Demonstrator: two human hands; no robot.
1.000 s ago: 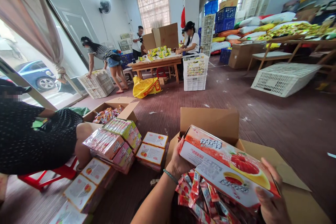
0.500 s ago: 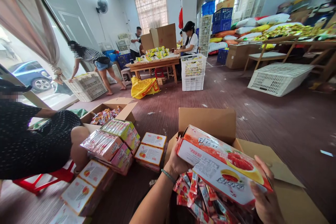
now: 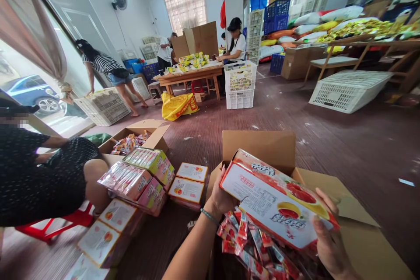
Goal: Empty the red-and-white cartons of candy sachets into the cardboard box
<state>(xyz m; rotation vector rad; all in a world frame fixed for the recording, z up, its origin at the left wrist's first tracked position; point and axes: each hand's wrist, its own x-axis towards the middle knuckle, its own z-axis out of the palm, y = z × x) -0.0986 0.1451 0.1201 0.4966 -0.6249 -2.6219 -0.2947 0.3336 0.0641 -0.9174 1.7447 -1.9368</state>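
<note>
A red and white printed carton is held tilted between my hands, above an open cardboard box. My left hand grips its left end, the fingers partly hidden behind it. On the right end, my right hand closes with the thumb on the front face and fingers over the top edge. Underneath, loose red stick packets fill the cardboard box; the carton hides part of them.
Left of me stand stacked small cartons and packs of sticks. A person on a red stool sits beside another open box of packets. Farther off are a wooden table, white crates and a yellow bag.
The carton has tipped slightly, showing more of its white face. My hands keep their hold on both ends. In the background, the person by the left crate has shifted a little.
</note>
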